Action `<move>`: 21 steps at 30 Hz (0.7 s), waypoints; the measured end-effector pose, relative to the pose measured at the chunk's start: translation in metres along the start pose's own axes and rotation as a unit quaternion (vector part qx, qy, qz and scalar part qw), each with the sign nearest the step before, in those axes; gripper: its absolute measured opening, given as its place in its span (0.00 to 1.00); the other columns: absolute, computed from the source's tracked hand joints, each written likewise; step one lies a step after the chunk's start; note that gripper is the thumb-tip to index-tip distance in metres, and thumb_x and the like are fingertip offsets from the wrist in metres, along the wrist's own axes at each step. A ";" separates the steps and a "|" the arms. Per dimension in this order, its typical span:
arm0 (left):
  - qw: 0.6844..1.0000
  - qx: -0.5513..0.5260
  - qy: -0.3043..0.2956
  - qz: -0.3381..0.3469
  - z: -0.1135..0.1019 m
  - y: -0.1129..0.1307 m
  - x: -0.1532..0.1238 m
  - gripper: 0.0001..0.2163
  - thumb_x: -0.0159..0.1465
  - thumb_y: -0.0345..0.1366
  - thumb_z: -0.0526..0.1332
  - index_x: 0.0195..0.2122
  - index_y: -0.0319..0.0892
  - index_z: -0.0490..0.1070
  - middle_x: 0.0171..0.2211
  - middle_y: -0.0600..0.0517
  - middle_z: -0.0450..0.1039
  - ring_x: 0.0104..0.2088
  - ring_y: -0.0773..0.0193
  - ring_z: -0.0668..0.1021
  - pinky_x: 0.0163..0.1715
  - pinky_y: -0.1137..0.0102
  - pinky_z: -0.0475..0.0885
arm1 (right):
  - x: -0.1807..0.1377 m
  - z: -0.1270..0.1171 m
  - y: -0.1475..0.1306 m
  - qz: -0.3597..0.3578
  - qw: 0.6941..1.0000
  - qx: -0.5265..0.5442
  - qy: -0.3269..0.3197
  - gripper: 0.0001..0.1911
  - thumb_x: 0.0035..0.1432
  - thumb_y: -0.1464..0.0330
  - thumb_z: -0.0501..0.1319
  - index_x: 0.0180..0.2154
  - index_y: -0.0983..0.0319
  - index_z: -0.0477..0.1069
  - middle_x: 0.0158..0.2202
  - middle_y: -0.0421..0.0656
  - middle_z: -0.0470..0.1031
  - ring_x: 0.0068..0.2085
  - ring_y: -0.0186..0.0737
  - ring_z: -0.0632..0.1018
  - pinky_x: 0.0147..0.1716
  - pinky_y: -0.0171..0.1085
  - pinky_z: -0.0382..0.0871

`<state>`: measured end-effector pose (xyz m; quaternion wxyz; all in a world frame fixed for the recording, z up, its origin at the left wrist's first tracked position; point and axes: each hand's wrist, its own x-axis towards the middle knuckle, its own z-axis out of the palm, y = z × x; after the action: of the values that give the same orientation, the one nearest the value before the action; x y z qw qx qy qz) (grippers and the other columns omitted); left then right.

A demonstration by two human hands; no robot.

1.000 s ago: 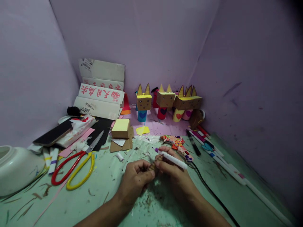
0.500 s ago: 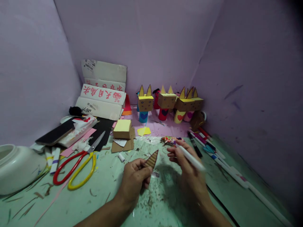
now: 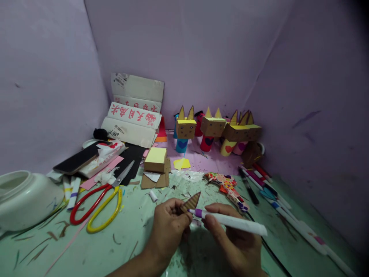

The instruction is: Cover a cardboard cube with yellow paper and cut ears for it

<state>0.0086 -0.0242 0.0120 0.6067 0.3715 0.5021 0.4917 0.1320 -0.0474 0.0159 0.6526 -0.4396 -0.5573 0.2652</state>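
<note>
A pointed piece of corrugated cardboard, striped and dark along its edges, is pinched in my left hand. My right hand grips a white marker pen with a purple collar. The pen's tip meets the lower right edge of the cardboard piece, near my left thumb. Just beyond my left hand lies a small white pen cap. Behind my right hand rests a glue gun covered in a floral pattern.
Red-and-yellow-handled scissors lie at left beside a white pot. A cardboard box with a yellow top stands behind. Several box-headed figures line the back. Markers lie along the right.
My right hand has turned and brought the marker's tip against the cardboard piece. The view has shifted, and more of the glue gun shows now.
</note>
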 end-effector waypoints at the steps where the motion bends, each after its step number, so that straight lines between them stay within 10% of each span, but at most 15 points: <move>1: 1.000 0.005 0.002 0.000 0.000 0.001 -0.001 0.04 0.42 0.32 0.62 0.19 0.38 0.67 0.11 0.59 0.62 0.13 0.73 0.62 0.13 0.76 0.56 | 0.001 0.001 -0.001 -0.004 1.000 -0.003 -0.008 0.03 0.51 0.68 0.64 0.29 0.59 0.77 0.26 0.43 0.78 0.27 0.40 0.77 0.25 0.35 0.71; 21: 0.999 0.038 -0.010 0.004 0.003 0.010 -0.005 0.06 0.43 0.31 0.63 0.22 0.36 0.78 0.17 0.53 0.71 0.21 0.68 0.67 0.21 0.75 0.59 | 0.007 -0.001 0.000 -0.059 0.993 -0.050 -0.094 0.05 0.52 0.72 0.62 0.31 0.59 0.77 0.26 0.43 0.79 0.27 0.40 0.78 0.24 0.33 0.71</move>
<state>0.0089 -0.0263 0.0230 0.5954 0.4010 0.5125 0.4712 0.1343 -0.0421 0.0195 0.5890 -0.4114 -0.6535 0.2384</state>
